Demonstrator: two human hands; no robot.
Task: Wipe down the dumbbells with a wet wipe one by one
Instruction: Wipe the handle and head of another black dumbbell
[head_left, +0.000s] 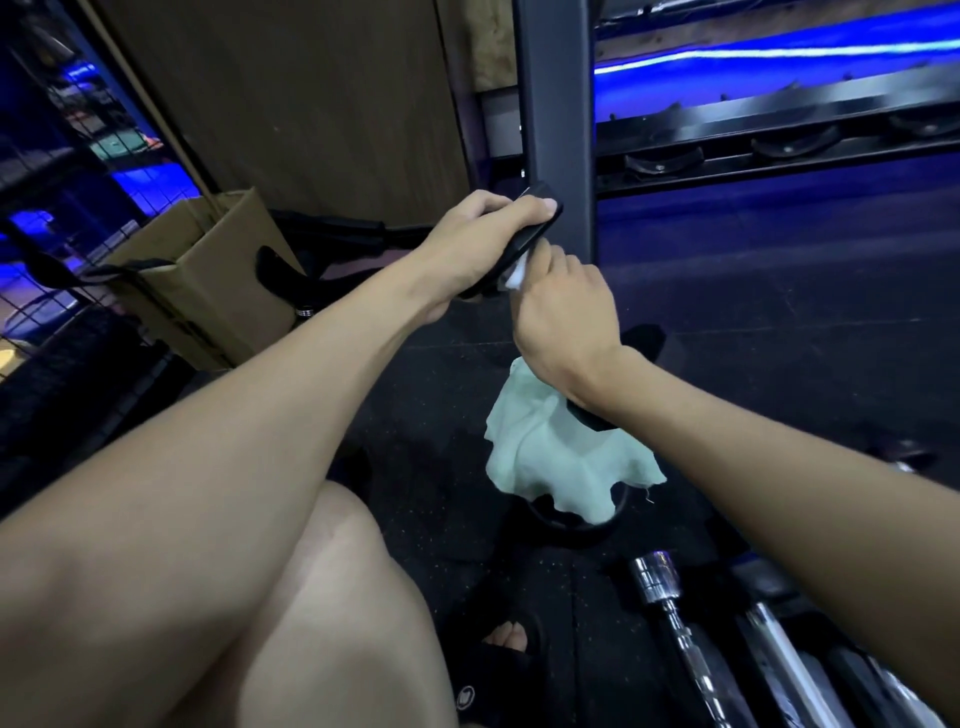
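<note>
A chrome bar (670, 613) lies on the dark floor (779, 322) at lower right, beside a bare knee (322, 597). Above it, a pale green cloth (561, 457) hangs from the right hand (563, 317), whose fingers are curled around a bunched white wipe (515, 276). A black dumbbell (524, 239) is held in mid-air, its long axis running from lower left to upper right, toward a black post (556, 104). The left hand (478, 239) is wrapped over it, thumb pressed along the top.
</note>
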